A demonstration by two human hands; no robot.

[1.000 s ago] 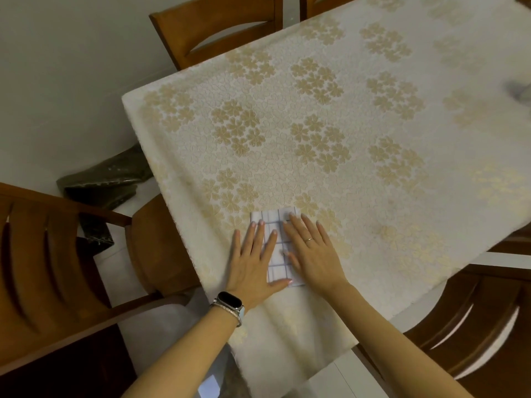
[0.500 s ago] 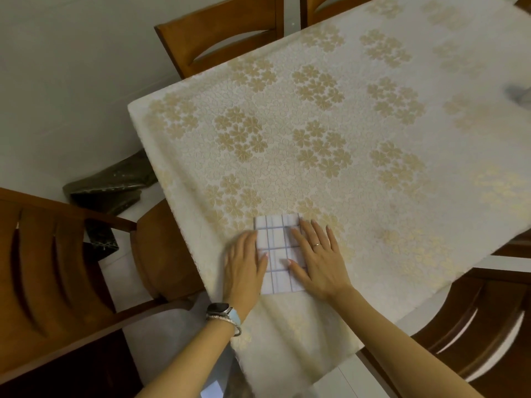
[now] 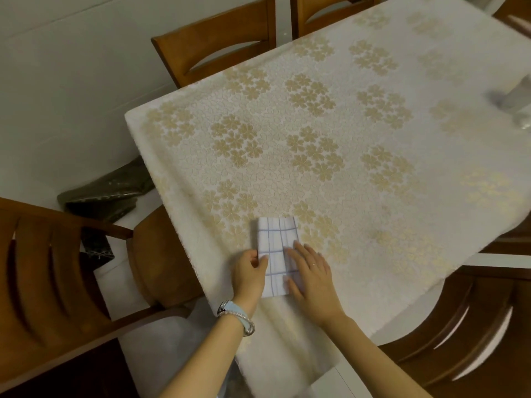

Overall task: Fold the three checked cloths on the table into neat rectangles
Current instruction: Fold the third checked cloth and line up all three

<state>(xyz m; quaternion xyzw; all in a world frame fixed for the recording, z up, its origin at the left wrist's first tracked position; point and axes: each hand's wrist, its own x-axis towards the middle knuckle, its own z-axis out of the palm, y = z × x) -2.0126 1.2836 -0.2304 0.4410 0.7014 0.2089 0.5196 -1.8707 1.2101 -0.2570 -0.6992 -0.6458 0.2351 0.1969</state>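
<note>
Left grip (image 3: 250,272) is pinched closed on the left edge of the folded checked cloth (image 3: 277,239). Right grip (image 3: 311,278) is laid flat, fingers straight, on the cloth's right side. Cloth is noted at the near edge of the counter (image 3: 373,196). A wooden chair (image 3: 161,254) is recorded beside the counter's left edge.

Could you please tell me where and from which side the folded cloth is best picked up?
Pinch the cloth at its long left edge, coming from the left. It lies flat as a narrow rectangle, so only the edges offer a hold; the left hand pinches there, while the right hand lies flat on its right side.
</note>
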